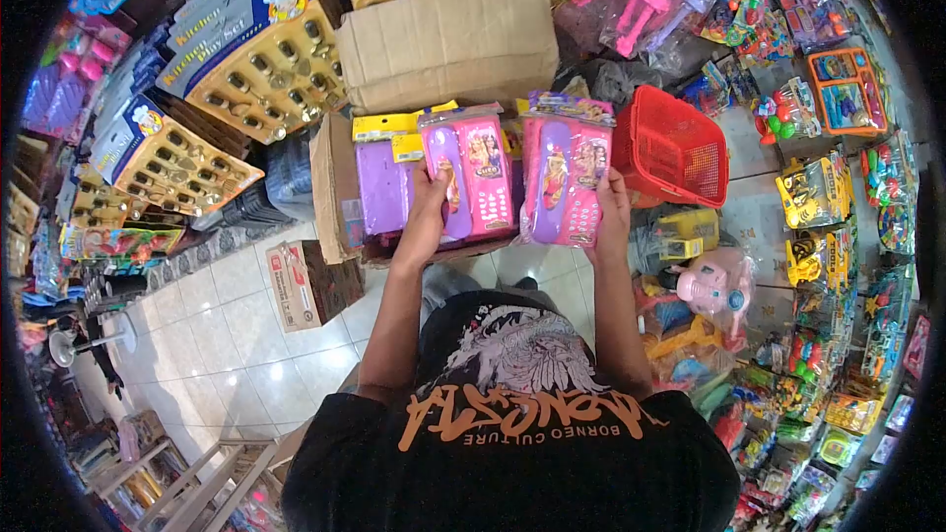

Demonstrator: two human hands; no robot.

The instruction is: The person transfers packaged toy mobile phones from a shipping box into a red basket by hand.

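Observation:
My left hand (427,217) is closed on the left edge of a bagged pink toy telephone (486,177) with a purple handset and white buttons. A matching bagged toy telephone (581,163) is gripped at its right edge by my right hand (613,205). Both packs are held upright side by side over an open cardboard box (335,187). Inside the box, left of the packs, lies a purple item in a bag with a yellow header (384,182). The packs hide much of the box's contents.
A red plastic basket (680,148) stands right of the box. Kitchen play set cards (261,79) are stacked at the left and back. A smaller carton (310,286) sits on the tiled floor (212,320). Many bagged toys line the right, with a pink toy (711,286) nearby.

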